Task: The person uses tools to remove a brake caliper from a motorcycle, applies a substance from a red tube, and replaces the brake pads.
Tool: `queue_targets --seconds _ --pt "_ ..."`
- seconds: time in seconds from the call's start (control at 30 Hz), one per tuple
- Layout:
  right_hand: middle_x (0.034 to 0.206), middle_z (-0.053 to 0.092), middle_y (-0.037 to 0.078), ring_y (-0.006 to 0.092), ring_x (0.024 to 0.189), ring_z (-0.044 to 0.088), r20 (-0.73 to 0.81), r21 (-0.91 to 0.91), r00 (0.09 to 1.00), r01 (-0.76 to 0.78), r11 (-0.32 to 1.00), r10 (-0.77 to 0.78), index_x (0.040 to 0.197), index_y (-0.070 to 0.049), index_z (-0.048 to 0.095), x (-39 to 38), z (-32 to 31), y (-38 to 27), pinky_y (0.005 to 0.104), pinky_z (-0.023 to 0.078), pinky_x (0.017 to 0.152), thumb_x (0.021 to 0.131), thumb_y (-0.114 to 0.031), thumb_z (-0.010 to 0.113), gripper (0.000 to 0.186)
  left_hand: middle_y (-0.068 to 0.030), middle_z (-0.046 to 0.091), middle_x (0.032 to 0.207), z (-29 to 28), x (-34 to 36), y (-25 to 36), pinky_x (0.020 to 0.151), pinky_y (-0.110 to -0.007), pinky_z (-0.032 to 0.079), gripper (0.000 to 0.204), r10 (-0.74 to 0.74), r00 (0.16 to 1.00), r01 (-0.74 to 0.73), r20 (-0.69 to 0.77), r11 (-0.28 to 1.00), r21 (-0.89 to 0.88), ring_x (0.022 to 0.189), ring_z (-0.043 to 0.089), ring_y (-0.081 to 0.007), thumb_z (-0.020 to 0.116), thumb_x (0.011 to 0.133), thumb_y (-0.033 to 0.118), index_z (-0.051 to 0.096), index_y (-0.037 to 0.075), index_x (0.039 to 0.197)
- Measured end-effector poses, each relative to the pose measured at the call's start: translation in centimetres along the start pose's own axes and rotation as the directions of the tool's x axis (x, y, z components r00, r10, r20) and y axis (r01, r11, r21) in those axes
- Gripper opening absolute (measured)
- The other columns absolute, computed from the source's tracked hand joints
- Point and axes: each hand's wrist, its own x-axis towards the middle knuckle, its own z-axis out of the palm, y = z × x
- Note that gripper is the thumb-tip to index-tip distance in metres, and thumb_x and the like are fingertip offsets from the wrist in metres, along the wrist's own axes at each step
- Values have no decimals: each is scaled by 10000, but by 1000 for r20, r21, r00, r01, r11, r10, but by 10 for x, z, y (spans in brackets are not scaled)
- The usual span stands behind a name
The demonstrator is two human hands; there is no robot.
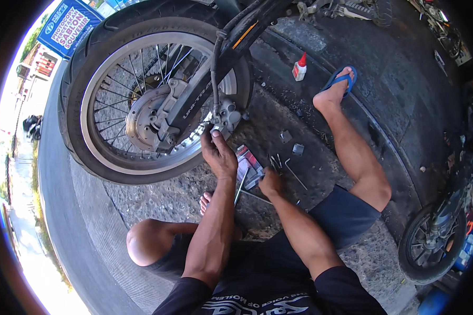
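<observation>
My left hand (219,153) is raised below the motorcycle wheel's hub, its thumb and curled fingers gripping the lower edge of a grey brake caliper (227,116). The caliper hangs off the disc on a dark hose (215,79). Low over the ground, my right hand (271,183) is closed, with its fingertips hidden under it. It is beside a red and white blister pack (248,165) and some small metal pins or bolts (276,160). A hex key (296,175) lies just to its right. Two small metal plates (298,149) rest a little farther off.
The spoked wheel (92,121) with its brake disc (142,116) fills the upper left. A white glue bottle with a red cap (299,70) stands beyond my sandalled foot (341,82). Long metal tools (242,185) lie between my arms. Another motorcycle wheel (431,241) is at the right.
</observation>
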Motion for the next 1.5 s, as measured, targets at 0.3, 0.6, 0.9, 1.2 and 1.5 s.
queue_targets --seconds 0.3,0.6,0.9,1.2,1.5 --pt "1114 622 187 375 1063 602 -172 93 974 168 981 -151 1115 -63 634 -4 12 -8 467 495 902 800 -156 709 337 -242 657 1134 -36 -94 -136 910 -448 501 491 -676 727 414 123 575 706 1040 646 -400 682 829 334 594 -22 1157" --pt "1111 596 192 382 1104 562 -261 -58 946 185 981 -193 1115 -60 623 12 4 -32 475 458 955 770 -195 743 389 -224 657 1124 -39 -120 -131 878 -512 519 416 -772 626 265 112 346 900 1008 655 -416 587 847 390 634 20 1032" --pt "993 672 193 360 975 640 -92 24 987 138 990 -135 1002 -53 657 17 -7 -43 452 500 873 789 -260 744 310 -291 639 1179 -38 -103 -119 953 -447 477 683 -745 653 482 134 546 685 1148 605 -420 540 869 564 656 -49 1147" --pt "968 687 163 294 904 675 26 426 934 312 849 -356 1049 -19 624 -6 -24 -27 405 521 798 868 -169 667 239 -310 616 1189 -24 -73 -109 921 -430 502 932 -623 741 516 251 767 382 1087 632 -404 745 753 600 516 -141 1271" --pt "1052 673 104 236 906 670 421 903 872 -377 207 -249 1152 -24 621 -15 -107 -20 388 548 824 914 -353 636 407 -284 530 1298 -16 -74 -78 1015 -417 456 1027 -362 664 62 655 899 434 1224 541 -358 857 647 485 412 -38 1412"
